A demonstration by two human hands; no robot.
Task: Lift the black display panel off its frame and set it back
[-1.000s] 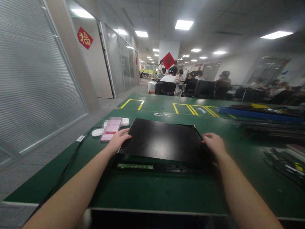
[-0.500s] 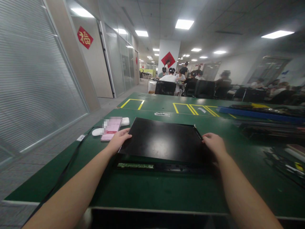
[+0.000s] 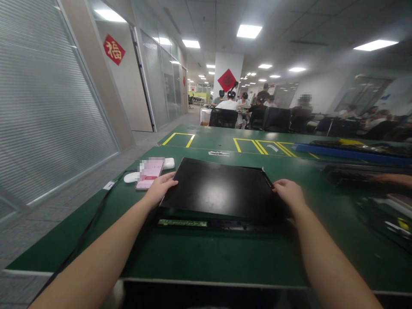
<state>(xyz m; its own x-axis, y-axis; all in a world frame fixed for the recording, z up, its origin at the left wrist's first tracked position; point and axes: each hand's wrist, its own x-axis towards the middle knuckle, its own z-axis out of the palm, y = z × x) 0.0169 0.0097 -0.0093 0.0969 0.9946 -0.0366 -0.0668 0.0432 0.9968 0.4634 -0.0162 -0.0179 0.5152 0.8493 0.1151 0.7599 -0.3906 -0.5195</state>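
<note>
A flat black screen panel (image 3: 222, 189) is held by its two side edges, its near edge tilted up over a dark strip. My left hand (image 3: 160, 189) grips the left edge, thumb on top and fingers at the side. On the opposite edge, my right hand (image 3: 289, 193) pinches the corner area near a thin dark frame rail (image 3: 268, 177). Below the panel's near edge a green circuit board (image 3: 183, 223) shows, set along a black strip (image 3: 238, 226). What lies under the panel is hidden.
Left of the panel lie a phone (image 3: 149, 174), partly blurred out, and a white mouse-like object (image 3: 131, 177). A dark cable (image 3: 86, 231) runs down the left side. A blue tray (image 3: 322, 150) and dark parts lie at right, where another person's hand (image 3: 392, 179) reaches in.
Both my hands and the panel stay nearly still. Another person's hand has come in from the right over the dark parts. People in the background have shifted a little.
</note>
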